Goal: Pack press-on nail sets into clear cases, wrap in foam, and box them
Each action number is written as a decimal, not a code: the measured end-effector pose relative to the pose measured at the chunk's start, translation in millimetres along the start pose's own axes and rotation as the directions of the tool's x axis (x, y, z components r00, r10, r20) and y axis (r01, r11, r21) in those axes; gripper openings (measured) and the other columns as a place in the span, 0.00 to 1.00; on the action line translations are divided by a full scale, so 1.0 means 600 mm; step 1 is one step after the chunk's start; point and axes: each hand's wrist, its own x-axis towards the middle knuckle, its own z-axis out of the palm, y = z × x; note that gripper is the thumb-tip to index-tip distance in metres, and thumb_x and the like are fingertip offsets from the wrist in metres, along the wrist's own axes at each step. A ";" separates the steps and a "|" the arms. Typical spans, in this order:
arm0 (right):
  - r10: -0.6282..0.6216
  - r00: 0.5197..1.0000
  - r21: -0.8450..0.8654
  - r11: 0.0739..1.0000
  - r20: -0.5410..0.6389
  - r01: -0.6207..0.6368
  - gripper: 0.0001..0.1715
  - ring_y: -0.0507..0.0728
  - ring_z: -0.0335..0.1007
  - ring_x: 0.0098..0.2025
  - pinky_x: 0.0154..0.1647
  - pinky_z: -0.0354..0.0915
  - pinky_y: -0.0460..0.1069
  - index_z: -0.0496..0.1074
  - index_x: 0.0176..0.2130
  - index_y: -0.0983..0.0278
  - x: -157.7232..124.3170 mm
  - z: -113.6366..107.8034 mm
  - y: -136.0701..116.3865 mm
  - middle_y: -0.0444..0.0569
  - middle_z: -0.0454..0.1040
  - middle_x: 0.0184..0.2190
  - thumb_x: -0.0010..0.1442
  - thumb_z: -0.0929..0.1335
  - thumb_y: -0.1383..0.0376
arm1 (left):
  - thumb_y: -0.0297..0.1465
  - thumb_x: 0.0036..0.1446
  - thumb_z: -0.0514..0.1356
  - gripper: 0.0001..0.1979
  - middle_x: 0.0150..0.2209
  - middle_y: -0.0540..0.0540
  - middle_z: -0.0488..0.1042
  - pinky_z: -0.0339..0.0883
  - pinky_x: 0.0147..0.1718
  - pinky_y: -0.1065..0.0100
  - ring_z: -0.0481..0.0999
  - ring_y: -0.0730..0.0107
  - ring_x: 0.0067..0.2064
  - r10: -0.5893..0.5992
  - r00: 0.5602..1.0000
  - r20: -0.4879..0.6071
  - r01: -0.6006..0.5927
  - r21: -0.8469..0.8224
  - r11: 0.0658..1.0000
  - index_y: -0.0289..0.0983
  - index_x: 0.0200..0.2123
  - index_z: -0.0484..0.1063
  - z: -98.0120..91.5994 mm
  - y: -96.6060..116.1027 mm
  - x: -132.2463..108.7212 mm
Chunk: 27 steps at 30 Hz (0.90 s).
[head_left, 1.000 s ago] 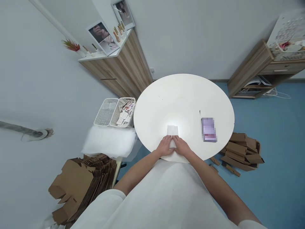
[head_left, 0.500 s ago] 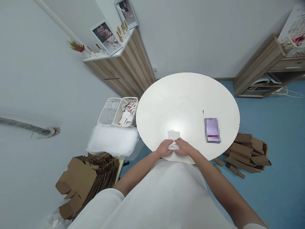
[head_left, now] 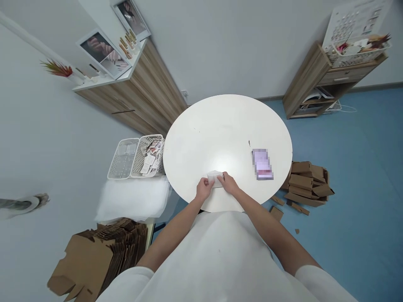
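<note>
Between my two hands, near the front edge of the white oval table (head_left: 220, 117), is a small folded white sheet (head_left: 215, 178); whether it is paper or thin foam I cannot tell. My left hand (head_left: 204, 188) grips its left side, thumb on top and fingers curled. My right hand (head_left: 228, 183) pinches the right side. The sheet's lower edge lies close to the tabletop. To the right of my hands, a blurred-out purple rectangular item (head_left: 262, 161) lies flat on the table.
Left of the table stand a white basket of printed slips (head_left: 151, 157) and one of clear pieces (head_left: 124, 159). White translucent sheets (head_left: 132, 199) and stacked flat cardboard boxes (head_left: 91, 256) are nearer me. More cardboard (head_left: 307, 182) sits on the floor at right.
The view has shifted, so the table appears further left. My hands have moved forward from the table edge; the white sheet, bunched between them before, now lies flatter and folded over.
</note>
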 end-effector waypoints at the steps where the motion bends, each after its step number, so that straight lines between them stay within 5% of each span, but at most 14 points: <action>1: 0.017 0.998 -0.002 1.000 -0.061 -0.017 0.20 0.55 0.64 0.38 0.36 0.59 0.48 0.58 0.47 0.64 -0.003 0.007 0.000 0.50 0.68 0.37 0.59 0.57 0.56 | 0.43 0.47 0.59 0.15 0.31 0.47 0.70 0.62 0.32 0.69 0.70 0.69 0.33 -0.007 1.000 -0.009 0.007 0.032 0.999 0.38 0.32 0.64 0.001 -0.001 0.002; 5: -0.045 0.983 -0.083 0.996 -0.179 0.031 0.28 0.55 0.63 0.43 0.38 0.61 0.48 0.47 0.57 0.62 -0.026 0.036 0.010 0.54 0.58 0.50 0.58 0.59 0.64 | 0.45 0.47 0.58 0.16 0.28 0.48 0.69 0.61 0.31 0.68 0.69 0.69 0.32 -0.022 1.000 -0.018 0.024 0.116 0.993 0.38 0.29 0.64 0.002 -0.002 0.015; 10: -0.171 0.981 -0.227 0.963 -0.094 0.146 0.35 0.56 0.61 0.45 0.40 0.62 0.50 0.43 0.59 0.59 -0.055 0.060 0.029 0.55 0.50 0.53 0.55 0.59 0.71 | 0.45 0.44 0.60 0.17 0.28 0.48 0.68 0.61 0.31 0.68 0.70 0.68 0.33 -0.085 0.995 -0.055 0.093 0.149 0.985 0.38 0.30 0.64 0.003 -0.003 0.033; 17: -0.135 0.990 -0.395 0.912 -0.033 0.111 0.41 0.63 0.54 0.51 0.45 0.59 0.53 0.42 0.60 0.61 -0.054 0.048 0.017 0.57 0.51 0.53 0.52 0.63 0.70 | 0.47 0.37 0.64 0.25 0.32 0.45 0.69 0.61 0.32 0.66 0.70 0.63 0.36 -0.186 0.977 -0.102 0.199 0.135 0.971 0.37 0.34 0.63 -0.005 0.004 0.048; 27: -0.074 0.996 -0.190 0.978 0.048 0.081 0.47 0.62 0.47 0.57 0.52 0.52 0.54 0.39 0.61 0.56 -0.067 0.024 0.025 0.53 0.42 0.59 0.49 0.66 0.59 | 0.44 0.47 0.59 0.27 0.40 0.43 0.67 0.63 0.38 0.68 0.69 0.69 0.39 -0.105 0.994 0.032 0.105 0.005 0.994 0.36 0.48 0.59 -0.009 -0.032 -0.019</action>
